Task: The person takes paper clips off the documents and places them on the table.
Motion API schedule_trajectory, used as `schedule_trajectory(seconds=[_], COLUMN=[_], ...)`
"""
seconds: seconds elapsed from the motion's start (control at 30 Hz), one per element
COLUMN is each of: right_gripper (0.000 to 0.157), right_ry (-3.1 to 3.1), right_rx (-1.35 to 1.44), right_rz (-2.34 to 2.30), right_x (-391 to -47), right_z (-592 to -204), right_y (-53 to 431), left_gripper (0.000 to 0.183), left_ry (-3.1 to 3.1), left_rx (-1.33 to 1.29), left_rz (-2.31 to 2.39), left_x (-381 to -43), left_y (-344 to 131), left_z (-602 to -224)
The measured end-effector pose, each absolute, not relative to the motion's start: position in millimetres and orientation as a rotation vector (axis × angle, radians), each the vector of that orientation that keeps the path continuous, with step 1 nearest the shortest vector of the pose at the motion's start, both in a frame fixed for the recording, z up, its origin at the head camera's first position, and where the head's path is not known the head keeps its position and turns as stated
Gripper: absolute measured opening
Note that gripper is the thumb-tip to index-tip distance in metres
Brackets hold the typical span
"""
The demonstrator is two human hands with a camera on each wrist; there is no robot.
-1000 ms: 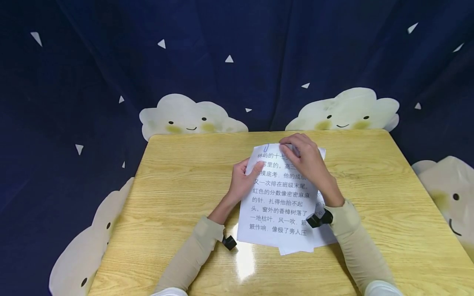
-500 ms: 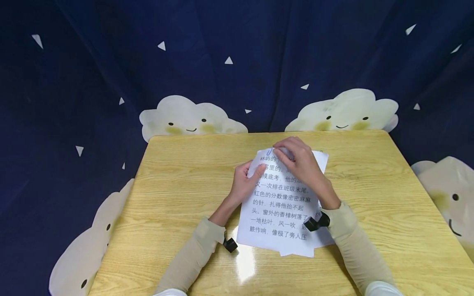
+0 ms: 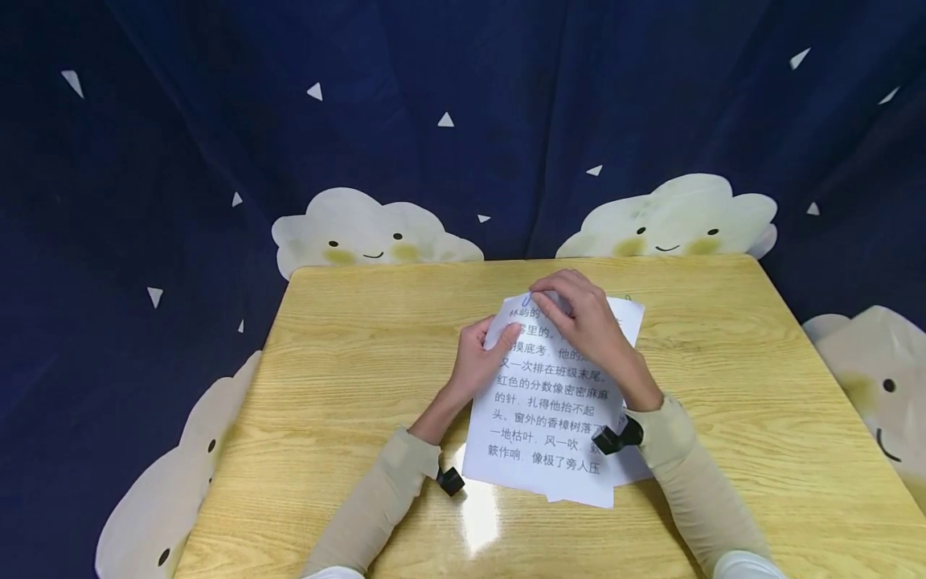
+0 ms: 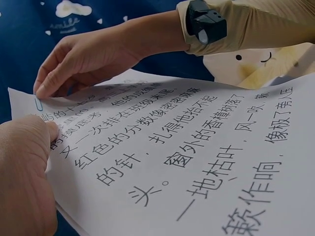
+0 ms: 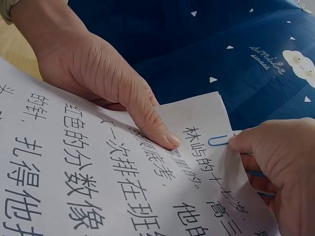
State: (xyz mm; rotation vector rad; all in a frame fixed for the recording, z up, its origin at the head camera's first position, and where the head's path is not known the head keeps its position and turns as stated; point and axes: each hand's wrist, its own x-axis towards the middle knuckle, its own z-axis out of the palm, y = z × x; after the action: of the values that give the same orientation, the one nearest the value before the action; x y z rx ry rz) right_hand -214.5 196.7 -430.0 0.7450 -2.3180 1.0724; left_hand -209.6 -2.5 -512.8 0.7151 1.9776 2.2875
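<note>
Printed sheets of paper (image 3: 538,418) with large Chinese characters are held over the table. My left hand (image 3: 481,354) grips them by the left edge, its thumb on top of the print and its fingers behind. A blue paper clip (image 5: 216,141) sits on the top edge near the left corner. My right hand (image 3: 589,326) reaches across the sheet and pinches at that edge; in the right wrist view, its thumb (image 5: 241,141) covers the clip's outer end. Blue also shows between the right hand's lower fingers.
Another sheet (image 3: 628,315) sticks out behind on the right, with a small dark loop at its top edge. Underneath is a wooden table (image 3: 347,362). A dark blue curtain (image 3: 434,48) with white triangles and clouds hangs behind and at the sides.
My right hand has slid left along the top edge, from beside the paper clip onto its end. The sheets have shifted slightly down and right; my left hand keeps its grip.
</note>
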Motion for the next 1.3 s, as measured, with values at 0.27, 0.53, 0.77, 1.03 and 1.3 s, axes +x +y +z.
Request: schedule_trajectory(seconds=[0.27, 0.53, 0.77, 1.03, 1.3], right_gripper=[0.004, 0.004, 0.005, 0.006, 0.007], right_ry=[-2.325, -2.316, -2.306, -2.292, -2.290], right_rx=[0.762, 0.759, 0.763, 0.773, 0.768], right_rz=[1.083, 1.118, 1.129, 1.160, 1.177], right_x=[-214.1, -214.1, -214.3, -214.7, -214.6], right_z=[-429.4, -428.7, -428.6, -429.9, -430.0], right_y=[197.7, 198.9, 199.1, 199.9, 200.3], left_gripper=[0.023, 0.028, 0.025, 0.023, 0.022], left_ry=[1.934, 1.927, 1.915, 1.906, 1.910], left_rx=[0.724, 0.723, 0.749, 0.752, 0.765], left_rz=[2.276, 2.255, 2.267, 2.270, 2.272], left_x=[-208.0, -208.4, -207.7, -206.6, -206.7], left_y=[-1.5, 0.1, 0.6, 1.0, 1.5], left_z=[-513.7, -516.2, -516.6, -517.0, -516.7])
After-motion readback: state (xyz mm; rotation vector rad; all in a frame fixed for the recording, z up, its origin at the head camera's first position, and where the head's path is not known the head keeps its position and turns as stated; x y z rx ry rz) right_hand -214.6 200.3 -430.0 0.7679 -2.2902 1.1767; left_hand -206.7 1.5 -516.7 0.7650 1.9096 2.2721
